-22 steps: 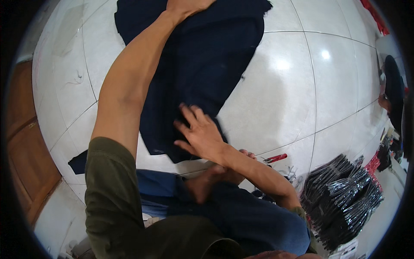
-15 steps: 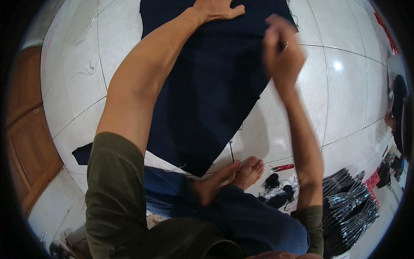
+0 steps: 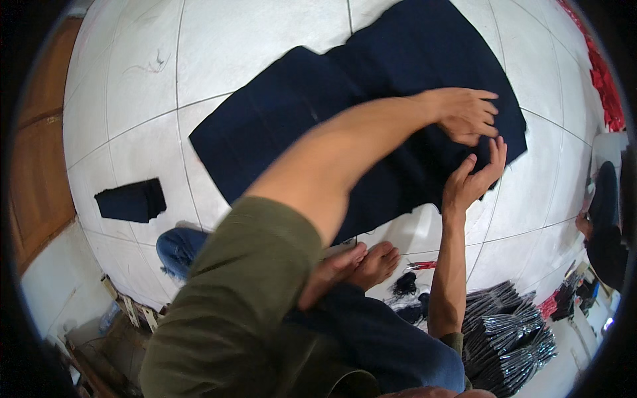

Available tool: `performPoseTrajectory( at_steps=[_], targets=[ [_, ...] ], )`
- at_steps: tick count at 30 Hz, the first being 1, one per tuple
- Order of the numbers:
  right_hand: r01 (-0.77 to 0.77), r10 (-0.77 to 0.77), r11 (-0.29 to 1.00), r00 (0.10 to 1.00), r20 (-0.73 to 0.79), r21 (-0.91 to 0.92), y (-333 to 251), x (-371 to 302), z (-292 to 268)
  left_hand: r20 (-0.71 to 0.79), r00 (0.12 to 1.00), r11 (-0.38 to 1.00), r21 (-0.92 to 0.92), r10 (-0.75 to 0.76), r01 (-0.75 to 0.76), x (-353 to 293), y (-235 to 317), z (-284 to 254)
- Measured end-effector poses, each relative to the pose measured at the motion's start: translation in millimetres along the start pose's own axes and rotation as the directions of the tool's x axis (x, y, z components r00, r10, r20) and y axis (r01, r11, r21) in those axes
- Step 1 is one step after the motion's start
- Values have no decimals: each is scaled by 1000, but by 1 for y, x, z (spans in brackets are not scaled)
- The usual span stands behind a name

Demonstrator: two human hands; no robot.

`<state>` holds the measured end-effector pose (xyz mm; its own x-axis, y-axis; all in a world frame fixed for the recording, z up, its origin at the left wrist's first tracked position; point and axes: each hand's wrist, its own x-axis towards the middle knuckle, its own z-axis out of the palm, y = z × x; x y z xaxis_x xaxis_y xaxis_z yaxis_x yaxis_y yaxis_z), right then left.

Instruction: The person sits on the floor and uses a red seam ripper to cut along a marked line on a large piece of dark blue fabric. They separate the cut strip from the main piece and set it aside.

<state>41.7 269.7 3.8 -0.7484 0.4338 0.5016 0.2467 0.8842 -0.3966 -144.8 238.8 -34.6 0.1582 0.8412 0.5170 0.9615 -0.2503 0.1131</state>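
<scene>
A: Biggest first?
B: White glossy tiled floor [image 3: 225,66]. On it, large navy-blue woven cloth panel [image 3: 371,73], spread in front of the person. Right: pile of shiny black plastic-like strips [image 3: 507,338]. Left: small folded dark-navy cloth bundle [image 3: 129,201].
A: Hands?
B: Left hand [image 3: 464,116], fingers spread, over panel's right part. Right hand [image 3: 472,182] just beside, thumb and fingers apart, at near-right edge. Neither visibly clamped; pressure, can't tell.
A: Small stuff?
B: Red-handled tool [image 3: 423,265], black thread tangle [image 3: 404,285].
A: Changed?
B: Panel swung from lengthwise to crosswise; both hands now share one end.
A: Brands, labels, writing?
B: None readable.
</scene>
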Motion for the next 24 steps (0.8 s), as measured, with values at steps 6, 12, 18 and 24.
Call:
performPoseTrajectory(
  at_steps=[6, 12, 18, 24],
  targets=[
    [-63, 215, 861, 944, 250, -504, 71, -2, 15, -621, 753, 905, 161, -216, 393, 10, 18, -18],
    [-144, 231, 835, 968, 101, -531, 145, 85, 53, -267, 842, 882, -75, -468, 466, -125, 130, -54],
    [317, -287, 895, 948, 140, -313, 53, 47, 60, 94, 748, 750, 178, -657, 637, -154, 156, -65],
    [429, -307, 868, 859, 410, -249, 63, 16, 84, -49, 812, 762, 316, -582, 565, -133, 93, -33]
  ],
)
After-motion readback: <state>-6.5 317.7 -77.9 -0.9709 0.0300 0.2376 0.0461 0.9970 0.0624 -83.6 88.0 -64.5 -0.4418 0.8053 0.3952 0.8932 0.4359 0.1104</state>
